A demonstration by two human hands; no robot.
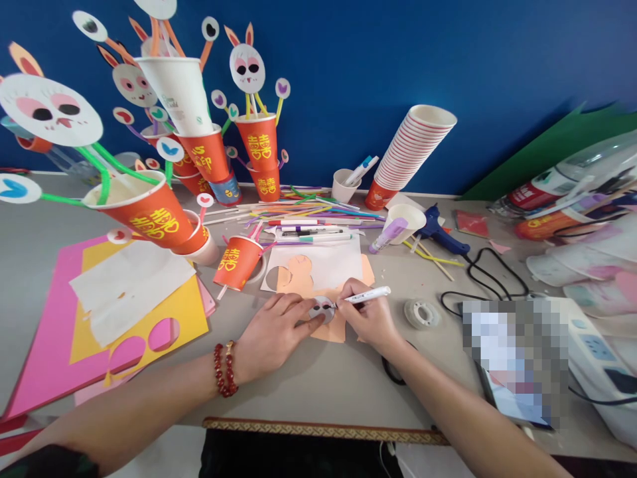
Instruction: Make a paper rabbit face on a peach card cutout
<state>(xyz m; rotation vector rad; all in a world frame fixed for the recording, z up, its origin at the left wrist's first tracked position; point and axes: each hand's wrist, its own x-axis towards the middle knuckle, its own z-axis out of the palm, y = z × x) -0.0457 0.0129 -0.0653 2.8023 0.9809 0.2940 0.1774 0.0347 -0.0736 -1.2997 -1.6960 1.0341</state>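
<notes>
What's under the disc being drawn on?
A peach paper sheet, on the grey table. The left hand hides the disc's left edge; the right hand's marker touches its right.

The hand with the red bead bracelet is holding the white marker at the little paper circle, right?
Not quite. The head view shows the red bead bracelet on the wrist of the left hand, which presses the little paper circle down. The white marker is in the right hand, which wears no bracelet, with its tip at the circle.
</notes>
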